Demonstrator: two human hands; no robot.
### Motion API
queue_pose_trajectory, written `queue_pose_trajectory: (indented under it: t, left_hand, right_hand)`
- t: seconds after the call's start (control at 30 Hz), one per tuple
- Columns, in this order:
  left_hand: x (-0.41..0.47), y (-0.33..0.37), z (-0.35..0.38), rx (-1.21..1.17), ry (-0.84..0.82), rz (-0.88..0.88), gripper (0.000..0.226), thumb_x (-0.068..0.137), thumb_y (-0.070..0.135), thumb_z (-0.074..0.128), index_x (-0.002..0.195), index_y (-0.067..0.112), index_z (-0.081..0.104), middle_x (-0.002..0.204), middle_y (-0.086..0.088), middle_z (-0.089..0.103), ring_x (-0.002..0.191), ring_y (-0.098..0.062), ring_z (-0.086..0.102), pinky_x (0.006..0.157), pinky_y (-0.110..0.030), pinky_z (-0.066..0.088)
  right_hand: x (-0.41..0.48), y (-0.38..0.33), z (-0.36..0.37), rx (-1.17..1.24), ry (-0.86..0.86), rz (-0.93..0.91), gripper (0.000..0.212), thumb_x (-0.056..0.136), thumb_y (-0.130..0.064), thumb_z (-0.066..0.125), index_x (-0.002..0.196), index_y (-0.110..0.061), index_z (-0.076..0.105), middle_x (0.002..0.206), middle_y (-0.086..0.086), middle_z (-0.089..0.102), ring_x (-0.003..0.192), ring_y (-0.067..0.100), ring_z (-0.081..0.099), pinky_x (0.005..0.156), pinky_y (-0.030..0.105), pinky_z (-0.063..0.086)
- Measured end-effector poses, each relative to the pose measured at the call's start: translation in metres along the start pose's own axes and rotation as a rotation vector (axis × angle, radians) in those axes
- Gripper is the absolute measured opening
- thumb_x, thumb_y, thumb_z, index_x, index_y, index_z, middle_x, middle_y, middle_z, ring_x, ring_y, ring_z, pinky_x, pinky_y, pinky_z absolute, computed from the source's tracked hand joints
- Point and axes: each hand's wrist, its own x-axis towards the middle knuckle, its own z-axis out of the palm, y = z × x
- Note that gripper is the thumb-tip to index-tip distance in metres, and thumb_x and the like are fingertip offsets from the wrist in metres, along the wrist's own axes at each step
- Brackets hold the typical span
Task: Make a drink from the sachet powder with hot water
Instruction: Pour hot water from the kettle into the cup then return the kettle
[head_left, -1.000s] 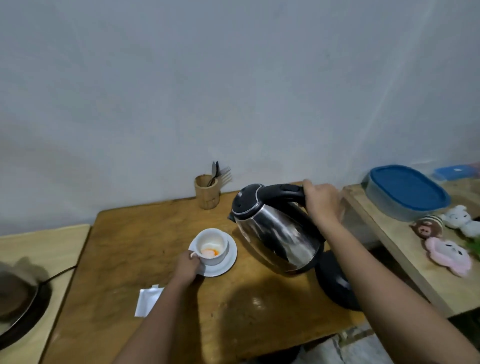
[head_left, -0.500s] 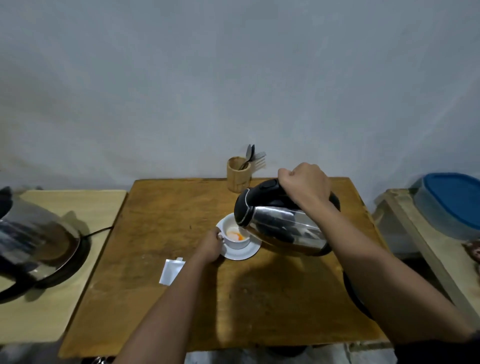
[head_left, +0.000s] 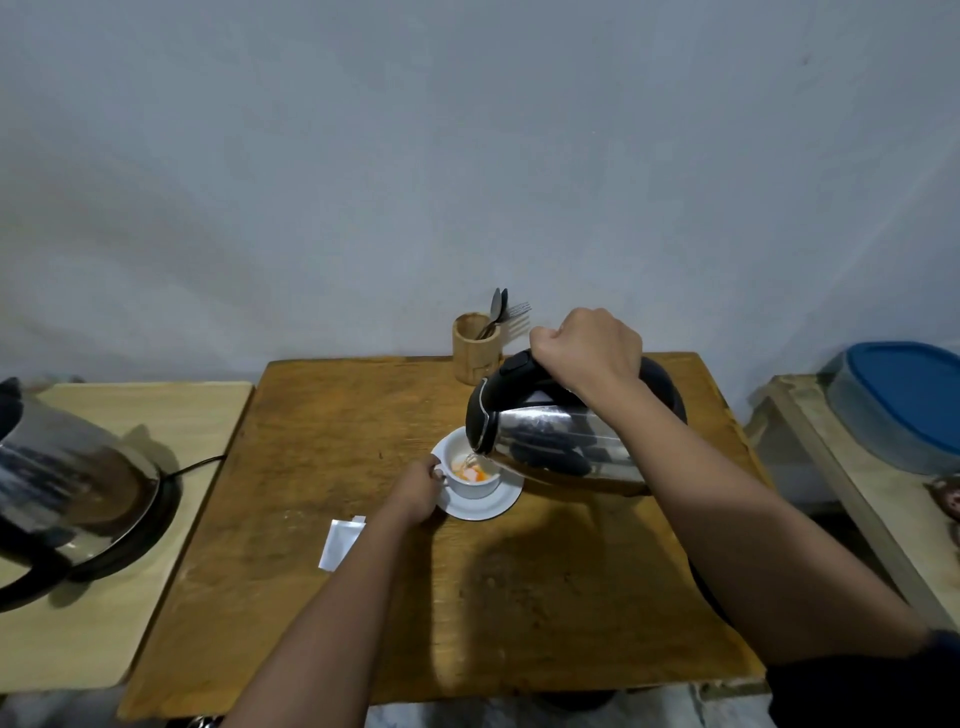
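Note:
A white cup (head_left: 480, 484) with orange powder and pale liquid inside sits on a white saucer (head_left: 493, 506) in the middle of the wooden table (head_left: 363, 415). My left hand (head_left: 418, 491) grips the cup's handle. My right hand (head_left: 589, 348) is closed around the black handle of a steel kettle (head_left: 561, 447), which is tipped to the left with its spout over the cup. A thin stream of water runs into the cup. The white sachet (head_left: 340, 543) lies flat on the table, left of my forearm.
A bamboo holder (head_left: 475, 348) with spoons and a fork stands at the table's back edge. A second steel kettle (head_left: 62, 478) sits on the pale side table at the left. A blue-lidded container (head_left: 904, 405) rests on the shelf at the right.
The kettle has moved left and tipped over the cup, and water now pours in. My view has shifted, so the left side table with its kettle shows.

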Motion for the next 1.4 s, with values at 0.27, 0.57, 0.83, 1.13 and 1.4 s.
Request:
queue_pose_trajectory:
  t: [0.27,0.57,0.83,1.13,1.4]
  left_hand:
    - [0.0028,-0.0016,0.0005,-0.007,0.002,-0.014,0.034,0.097,0.010,0.037,0.127,0.002,0.052,0.128,-0.021,0.057,0.116,-0.034,0.053,0.093,-0.036,0.042]
    - [0.0029,0.0010,0.0010,0.020,0.009,-0.036,0.037,0.097,0.011,0.037,0.132,0.004,0.047,0.132,-0.021,0.054,0.119,-0.034,0.051,0.096,-0.038,0.041]
    - [0.0039,0.0024,0.0003,0.021,0.008,-0.065,0.036,0.097,0.012,0.039,0.130,0.004,0.050,0.129,-0.020,0.056,0.117,-0.033,0.053,0.097,-0.039,0.043]
    - [0.0050,0.0053,-0.0007,0.039,0.023,-0.088,0.035,0.096,0.012,0.040,0.129,0.003,0.051,0.127,-0.020,0.058,0.115,-0.032,0.054,0.095,-0.038,0.043]
    - [0.0058,0.0070,0.0003,0.039,0.031,-0.119,0.035,0.096,0.013,0.041,0.128,0.003,0.052,0.126,-0.019,0.058,0.114,-0.029,0.055,0.091,-0.035,0.044]
  right_hand:
    - [-0.0004,-0.0005,0.0013,-0.020,0.008,-0.010,0.036,0.082,-0.035,0.042,0.051,-0.017,0.039,0.053,-0.001,0.043,0.051,0.017,0.041,0.049,0.024,0.028]
    - [-0.0029,0.0023,0.0005,-0.006,0.011,0.009,0.038,0.082,-0.034,0.043,0.049,-0.017,0.036,0.052,-0.001,0.039,0.049,0.017,0.037,0.048,0.024,0.026]
    - [-0.0021,0.0000,-0.0009,-0.039,0.005,0.018,0.037,0.083,-0.034,0.043,0.051,-0.016,0.040,0.053,-0.001,0.043,0.049,0.016,0.040,0.047,0.023,0.027]
    - [-0.0002,-0.0006,-0.0030,-0.053,0.014,-0.002,0.037,0.083,-0.033,0.042,0.050,-0.016,0.038,0.053,-0.001,0.042,0.048,0.016,0.037,0.047,0.024,0.026]
    - [-0.0012,-0.0022,-0.0082,-0.062,0.013,-0.001,0.037,0.084,-0.032,0.042,0.051,-0.016,0.039,0.053,0.000,0.042,0.048,0.016,0.038,0.047,0.024,0.026]
